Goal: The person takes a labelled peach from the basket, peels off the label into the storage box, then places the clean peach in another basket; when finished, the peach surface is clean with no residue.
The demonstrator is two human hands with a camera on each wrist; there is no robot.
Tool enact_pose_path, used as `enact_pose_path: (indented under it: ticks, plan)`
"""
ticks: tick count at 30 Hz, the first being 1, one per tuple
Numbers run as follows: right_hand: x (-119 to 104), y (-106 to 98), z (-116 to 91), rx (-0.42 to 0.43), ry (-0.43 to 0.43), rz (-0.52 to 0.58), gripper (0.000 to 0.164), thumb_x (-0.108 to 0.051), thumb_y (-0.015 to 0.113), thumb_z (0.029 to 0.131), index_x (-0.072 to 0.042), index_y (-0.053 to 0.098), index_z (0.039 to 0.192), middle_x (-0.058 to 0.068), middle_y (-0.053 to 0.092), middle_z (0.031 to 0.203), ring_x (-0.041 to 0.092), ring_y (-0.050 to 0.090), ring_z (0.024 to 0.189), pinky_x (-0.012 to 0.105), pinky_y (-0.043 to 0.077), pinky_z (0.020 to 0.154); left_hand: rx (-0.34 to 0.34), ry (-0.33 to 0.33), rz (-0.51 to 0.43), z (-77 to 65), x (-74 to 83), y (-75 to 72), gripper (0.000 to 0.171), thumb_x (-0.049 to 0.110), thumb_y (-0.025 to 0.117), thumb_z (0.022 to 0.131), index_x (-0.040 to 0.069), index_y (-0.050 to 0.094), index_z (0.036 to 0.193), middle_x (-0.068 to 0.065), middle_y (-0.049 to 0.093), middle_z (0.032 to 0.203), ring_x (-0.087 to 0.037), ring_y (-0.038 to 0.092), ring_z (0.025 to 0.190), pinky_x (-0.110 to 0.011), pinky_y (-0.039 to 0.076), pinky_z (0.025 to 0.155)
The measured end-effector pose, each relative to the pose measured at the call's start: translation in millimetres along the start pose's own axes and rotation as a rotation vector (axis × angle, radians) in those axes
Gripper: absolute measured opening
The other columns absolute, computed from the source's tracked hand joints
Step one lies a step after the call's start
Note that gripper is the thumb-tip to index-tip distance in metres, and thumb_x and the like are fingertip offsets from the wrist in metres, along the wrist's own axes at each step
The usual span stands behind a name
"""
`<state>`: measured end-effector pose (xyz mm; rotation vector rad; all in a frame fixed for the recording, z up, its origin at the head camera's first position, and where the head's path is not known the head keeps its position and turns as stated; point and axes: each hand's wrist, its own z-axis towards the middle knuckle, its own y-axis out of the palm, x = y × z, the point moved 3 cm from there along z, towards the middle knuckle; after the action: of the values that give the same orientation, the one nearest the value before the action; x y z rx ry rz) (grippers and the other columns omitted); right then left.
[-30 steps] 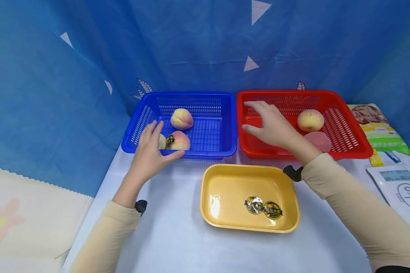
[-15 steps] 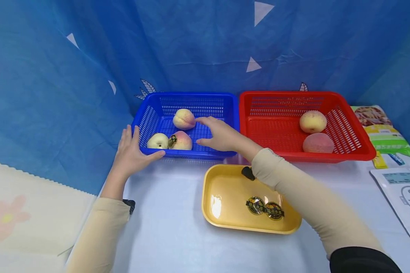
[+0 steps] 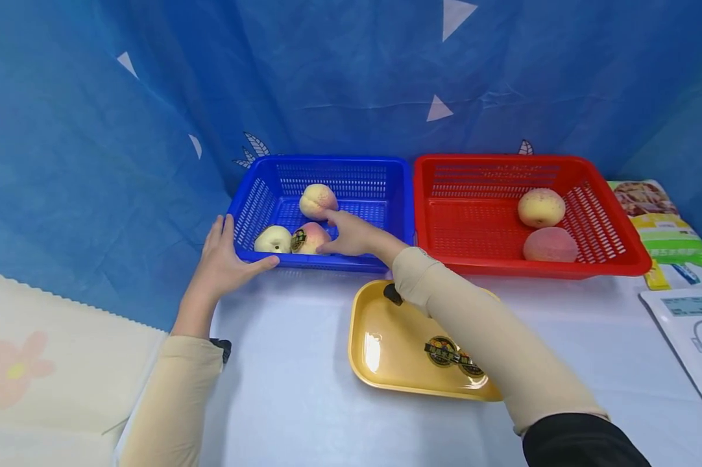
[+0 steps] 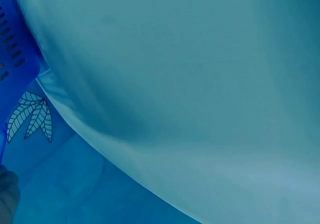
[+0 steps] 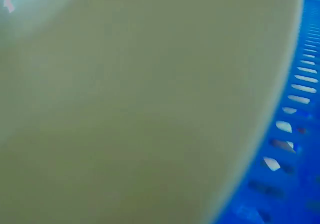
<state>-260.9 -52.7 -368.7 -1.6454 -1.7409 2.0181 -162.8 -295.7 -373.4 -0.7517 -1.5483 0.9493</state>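
In the head view, a blue basket (image 3: 351,261) holds several peaches. My right hand (image 3: 353,233) reaches over its front rim, thumb and fingers spread at the right side of a pink peach with a black sticker (image 3: 311,239). The fingertips overlap the lower edge of a yellow-pink peach (image 3: 318,201) behind it. A pale peach (image 3: 272,239) lies at the front left corner. My left hand (image 3: 218,259) rests at that corner, its fingers straight along the outside and its thumb along the front rim. The left wrist view shows some of its fingertips (image 4: 7,191) beside the basket.
A red basket (image 3: 503,266) with two peaches (image 3: 541,207) stands right of the blue one. In front lies a yellow tray (image 3: 380,363) with round stickers (image 3: 442,351), partly under my right sleeve. A white scale (image 3: 692,331) and a food packet (image 3: 666,224) are at right.
My right hand has moved left from over the red basket into the blue basket, up to the stickered peach. My left hand has shifted left and down to the blue basket's front left corner.
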Motion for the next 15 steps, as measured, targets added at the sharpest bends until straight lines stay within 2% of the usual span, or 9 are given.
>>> enact_pose_path:
  ticks: [4,12,15]
  plan:
    - [-1,4,6,-0.021,-0.015,0.022,0.075,-0.029,0.071,0.092,-0.009,0.034,0.154,0.012,0.042,0.155,0.028,0.038,0.145,0.041,0.032,0.121,0.004,0.009,0.004,1.1,-0.3,-0.4,0.136,0.081,0.065,0.071,0.010,-0.011,0.159,-0.017,-0.013,0.166,-0.049,0.000,0.152,-0.075,0.017,0.113]
    - [-2,11,14,-0.045,0.041,0.084,0.080,-0.032,0.072,0.090,-0.015,0.030,0.156,0.012,0.039,0.158,0.030,0.033,0.148,0.041,0.027,0.123,0.012,0.015,-0.001,0.4,-1.0,-0.7,0.136,0.079,0.067,0.071,0.009,-0.009,0.159,-0.018,-0.011,0.167,-0.050,0.002,0.151,-0.074,0.017,0.113]
    - [-2,13,17,-0.041,0.037,0.094,0.078,-0.031,0.072,0.091,-0.013,0.032,0.156,0.012,0.039,0.157,0.029,0.033,0.148,0.040,0.026,0.124,0.017,0.019,0.001,0.1,-1.4,-0.4,0.136,0.079,0.067,0.071,0.009,-0.009,0.159,-0.019,-0.010,0.167,-0.050,0.002,0.151,-0.074,0.017,0.114]
